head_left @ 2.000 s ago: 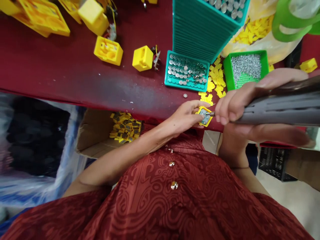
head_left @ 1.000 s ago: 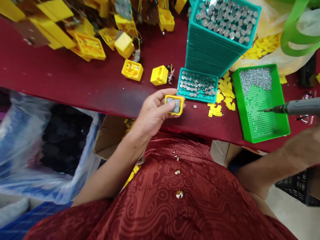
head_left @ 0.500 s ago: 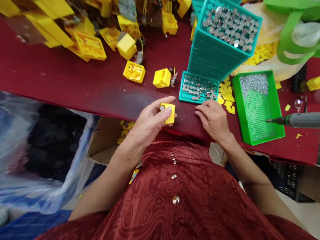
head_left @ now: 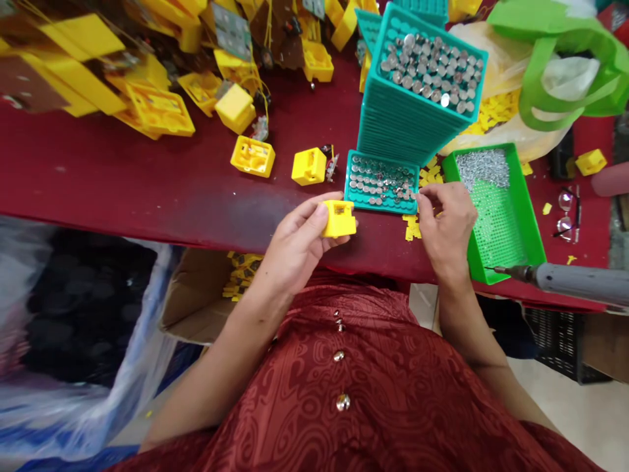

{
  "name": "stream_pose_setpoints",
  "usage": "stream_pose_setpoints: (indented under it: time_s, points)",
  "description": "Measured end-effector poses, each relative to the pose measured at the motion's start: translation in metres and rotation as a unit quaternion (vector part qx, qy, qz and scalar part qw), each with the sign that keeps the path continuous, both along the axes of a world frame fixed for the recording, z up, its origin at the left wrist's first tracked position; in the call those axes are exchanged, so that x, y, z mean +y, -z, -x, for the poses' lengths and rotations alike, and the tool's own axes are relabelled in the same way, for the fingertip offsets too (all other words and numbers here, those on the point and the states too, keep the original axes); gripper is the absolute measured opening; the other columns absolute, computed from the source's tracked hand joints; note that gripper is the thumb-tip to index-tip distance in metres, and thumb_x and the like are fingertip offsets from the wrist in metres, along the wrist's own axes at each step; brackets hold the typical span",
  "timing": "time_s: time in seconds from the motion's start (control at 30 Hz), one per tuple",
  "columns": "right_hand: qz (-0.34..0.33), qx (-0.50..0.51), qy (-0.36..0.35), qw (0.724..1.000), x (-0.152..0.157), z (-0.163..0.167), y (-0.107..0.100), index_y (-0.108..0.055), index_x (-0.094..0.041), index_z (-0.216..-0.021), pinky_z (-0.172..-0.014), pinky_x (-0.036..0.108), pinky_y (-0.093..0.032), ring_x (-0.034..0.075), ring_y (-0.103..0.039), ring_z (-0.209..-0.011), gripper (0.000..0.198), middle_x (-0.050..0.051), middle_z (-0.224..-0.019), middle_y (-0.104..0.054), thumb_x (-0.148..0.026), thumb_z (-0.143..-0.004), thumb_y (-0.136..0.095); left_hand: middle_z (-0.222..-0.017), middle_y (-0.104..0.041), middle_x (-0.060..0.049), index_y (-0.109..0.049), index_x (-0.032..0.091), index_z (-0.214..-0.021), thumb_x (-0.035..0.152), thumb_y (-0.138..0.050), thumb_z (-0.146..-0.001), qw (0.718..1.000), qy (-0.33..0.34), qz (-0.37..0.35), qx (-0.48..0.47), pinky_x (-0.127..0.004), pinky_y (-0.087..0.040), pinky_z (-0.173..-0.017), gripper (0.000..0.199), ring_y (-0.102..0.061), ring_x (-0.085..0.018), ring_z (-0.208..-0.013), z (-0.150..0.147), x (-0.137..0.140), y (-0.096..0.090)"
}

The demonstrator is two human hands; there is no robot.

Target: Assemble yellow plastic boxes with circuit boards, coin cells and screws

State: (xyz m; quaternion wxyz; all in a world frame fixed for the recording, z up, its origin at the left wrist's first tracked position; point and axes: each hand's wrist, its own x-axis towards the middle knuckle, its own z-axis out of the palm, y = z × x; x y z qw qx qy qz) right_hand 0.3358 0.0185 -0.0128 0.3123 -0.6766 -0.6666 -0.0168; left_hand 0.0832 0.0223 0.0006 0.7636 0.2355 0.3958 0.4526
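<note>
"What's in the left hand (head_left: 297, 246)?"

"I've got its fingers (head_left: 313, 224) curled snugly around a yellow box (head_left: 340, 220). It's over the table (head_left: 196, 187), just beside the small tray (head_left: 361, 203)."

"Why hold it like that?"

"I think it's so the slot on top can be seen. The thumb grips one side, which leaves the slot's side bare."

"And the right hand (head_left: 449, 219)?"

"Its thumb and finger are nearly pinched, right at the tray's right edge. I can't tell if anything is between the tips."

"Why is the tray there?"

"My guess is so the right hand can get to it easily. Its round discs (head_left: 366, 188) lie partly in rows, maybe to make picking simple."

"How are the arms?"

"The left arm (head_left: 216, 354) slants up from the bottom left. The right arm (head_left: 484, 341) comes up from the other side, and the hand bends inward, back up."

"Farther out?"

"A tall stack (head_left: 398, 131) behind the tray, a green bin (head_left: 533, 226) with screws (head_left: 484, 169), and a driver (head_left: 580, 279), its tip over the bin's near end."
</note>
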Motion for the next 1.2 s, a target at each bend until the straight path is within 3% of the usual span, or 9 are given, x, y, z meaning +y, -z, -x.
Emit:
stream_pose_setpoints:
  time_s: [0.17,0.3,0.37,0.47,0.6,0.67,0.9,1.1,1.2]
  points:
    - [0.098,-0.015,0.043,0.994,0.009,-0.001,0.013,-0.076,-0.019,-0.098,-0.099,0.045,-0.054,0.026,-0.065,-0.101,0.012,0.011,-0.101,-0.070,-0.024,-0.100,-0.066,-0.108,-0.083,-0.007,-0.083,0.019,-0.111,0.032,-0.086,-0.092,0.998,0.034,0.041,-0.039,-0.026,-0.067,-0.077,0.024,-0.080,-0.018,-0.094,-0.007,0.000,0.003]
    - [0.156,-0.034,0.048,0.986,0.015,-0.003,0.007,-0.073,-0.017,-0.095,-0.105,0.051,-0.053,0.029,-0.063,-0.108,0.011,0.014,-0.106,-0.069,-0.019,-0.099,-0.063,-0.109,-0.082,-0.007,-0.082,0.018,-0.113,0.027,-0.085,-0.092,0.996,0.046,0.060,-0.039,-0.026,-0.067,-0.082,0.023,-0.079,-0.016,-0.094,-0.010,-0.002,0.004]
    - [0.143,-0.008,0.040,0.989,0.013,0.002,-0.002,-0.070,-0.018,-0.091,-0.103,0.050,-0.053,0.028,-0.064,-0.107,0.011,0.013,-0.103,-0.069,-0.019,-0.098,-0.062,-0.110,-0.082,-0.006,-0.082,0.019,-0.115,0.027,-0.087,-0.089,0.996,0.049,0.061,-0.038,-0.026,-0.066,-0.083,0.027,-0.078,-0.016,-0.096,-0.011,-0.004,0.007]
    - [0.091,0.140,-0.019,0.986,0.001,0.023,-0.018,-0.071,-0.020,-0.090,-0.088,0.040,-0.055,0.022,-0.066,-0.092,0.011,0.008,-0.095,-0.071,-0.025,-0.097,-0.065,-0.113,-0.082,-0.005,-0.081,0.021,-0.118,0.031,-0.090,-0.087,0.998,0.043,0.037,-0.025,-0.026,-0.065,-0.086,0.034,-0.077,-0.016,-0.099,-0.012,-0.007,0.013]
    - [0.120,0.321,-0.125,0.931,-0.013,0.063,-0.027,-0.075,-0.019,-0.085,-0.074,0.029,-0.053,0.014,-0.065,-0.078,0.012,0.002,-0.085,-0.073,-0.025,-0.092,-0.067,-0.123,-0.081,-0.005,-0.079,0.024,-0.124,0.041,-0.088,-0.089,0.998,0.035,-0.039,0.029,-0.030,-0.064,-0.093,0.040,-0.075,-0.017,-0.106,-0.015,-0.012,0.020]
    - [0.125,0.338,-0.132,0.924,-0.014,0.076,-0.026,-0.075,-0.018,-0.082,-0.072,0.026,-0.051,0.012,-0.064,-0.076,0.012,0.002,-0.083,-0.073,-0.023,-0.090,-0.067,-0.128,-0.080,-0.006,-0.077,0.024,-0.128,0.045,-0.086,-0.091,0.994,0.042,-0.076,0.062,-0.033,-0.062,-0.099,0.044,-0.075,-0.019,-0.112,-0.015,-0.014,0.022]
    - [0.102,0.276,-0.109,0.950,-0.011,0.081,-0.016,-0.079,-0.018,-0.080,-0.075,0.028,-0.049,0.012,-0.064,-0.076,0.016,0.002,-0.080,-0.072,-0.022,-0.090,-0.067,-0.132,-0.079,-0.009,-0.073,0.021,-0.135,0.053,-0.081,-0.095,0.977,0.033,-0.142,0.153,-0.037,-0.059,-0.107,0.052,-0.074,-0.022,-0.116,-0.013,-0.018,0.027]
    - [0.198,0.433,-0.112,0.872,-0.009,0.079,-0.012,-0.078,-0.017,-0.080,-0.070,0.026,-0.053,0.012,-0.065,-0.072,0.014,0.002,-0.082,-0.077,-0.028,-0.087,-0.072,-0.132,-0.080,-0.008,-0.075,0.024,-0.132,0.043,-0.079,-0.097,0.961,0.005,-0.157,0.228,-0.038,-0.055,-0.113,0.040,-0.073,-0.023,-0.120,-0.018,-0.023,0.014]
    - [0.162,0.407,-0.088,0.895,-0.010,0.083,-0.012,-0.079,-0.019,-0.079,-0.076,0.029,-0.055,0.013,-0.067,-0.076,0.013,0.002,-0.083,-0.078,-0.025,-0.087,-0.072,-0.132,-0.080,-0.007,-0.075,0.023,-0.132,0.040,-0.078,-0.097,0.960,-0.004,-0.154,0.232,-0.038,-0.055,-0.113,0.040,-0.073,-0.023,-0.119,-0.022,-0.022,0.012]
